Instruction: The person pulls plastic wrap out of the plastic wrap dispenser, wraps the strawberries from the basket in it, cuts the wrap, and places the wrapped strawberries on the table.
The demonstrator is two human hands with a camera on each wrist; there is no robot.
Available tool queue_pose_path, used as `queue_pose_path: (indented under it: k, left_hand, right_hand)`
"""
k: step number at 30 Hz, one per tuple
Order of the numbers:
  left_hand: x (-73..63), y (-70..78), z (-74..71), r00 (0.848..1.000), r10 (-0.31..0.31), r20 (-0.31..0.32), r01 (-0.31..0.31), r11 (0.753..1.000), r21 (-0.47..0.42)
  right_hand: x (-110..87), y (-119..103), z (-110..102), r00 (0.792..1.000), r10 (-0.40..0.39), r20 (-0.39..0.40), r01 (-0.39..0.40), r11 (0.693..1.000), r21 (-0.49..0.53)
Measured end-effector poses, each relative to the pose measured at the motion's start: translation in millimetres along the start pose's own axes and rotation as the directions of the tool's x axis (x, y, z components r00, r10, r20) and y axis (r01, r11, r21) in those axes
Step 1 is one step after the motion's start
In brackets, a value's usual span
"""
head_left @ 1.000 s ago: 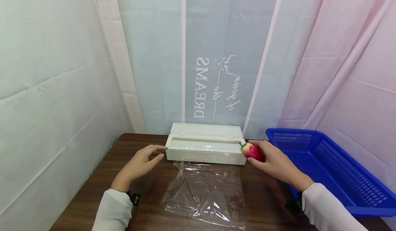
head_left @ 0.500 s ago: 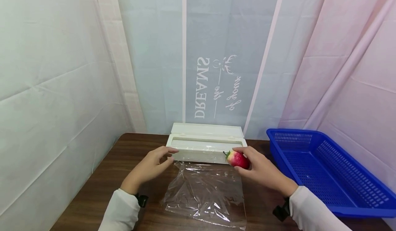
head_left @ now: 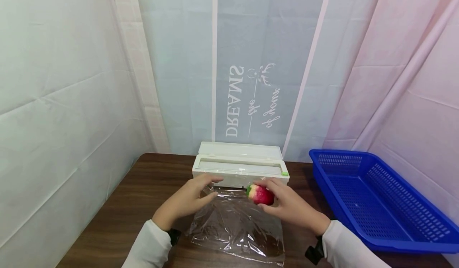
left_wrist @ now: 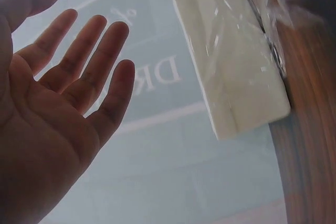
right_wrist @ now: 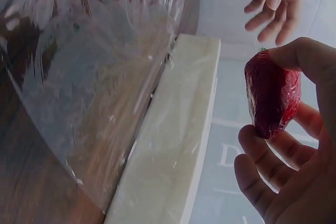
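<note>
My right hand point(head_left: 292, 206) pinches a red fruit point(head_left: 261, 195) with a pale yellow top and green leaves, like a large strawberry, between thumb and fingers. In the right wrist view the fruit point(right_wrist: 270, 95) shows dark red and glossy. Facing it from the left, my left hand point(head_left: 186, 200) holds nothing; its fingers are spread and relaxed in the left wrist view point(left_wrist: 79, 72). Both hands hover over a sheet of clear plastic wrap point(head_left: 236, 228). The wrap comes out over the front of a white dispenser box point(head_left: 236, 179), whose lid point(head_left: 240, 150) stands raised.
A blue plastic basket point(head_left: 358, 236) with perforated walls stands at the right of the brown wooden table point(head_left: 118, 216). Behind the box hangs a grey-blue curtain point(head_left: 265, 32) with white lettering. A green piece point(head_left: 284, 174) sits at the box's right end.
My right hand has carried the fruit leftward and nearer, from the box's right end to over the wrap. My left hand has moved right, towards it. The box's green piece has come into view.
</note>
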State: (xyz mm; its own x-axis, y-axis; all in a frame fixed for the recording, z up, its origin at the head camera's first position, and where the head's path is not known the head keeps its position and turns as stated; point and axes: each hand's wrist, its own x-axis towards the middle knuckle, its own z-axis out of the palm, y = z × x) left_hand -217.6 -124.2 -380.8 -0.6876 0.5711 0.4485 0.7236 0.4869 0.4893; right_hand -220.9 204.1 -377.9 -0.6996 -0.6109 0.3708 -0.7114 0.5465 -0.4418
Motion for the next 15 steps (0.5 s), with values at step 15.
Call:
queue_pose_path:
  k: [15]
  left_hand:
    - [8.9,19.3,18.9,0.996,0.019,0.089,-0.019,1.0,-0.003]
  right_hand:
    - [-0.9,-5,24,0.999,-0.034,-0.017,0.036,0.993,0.114]
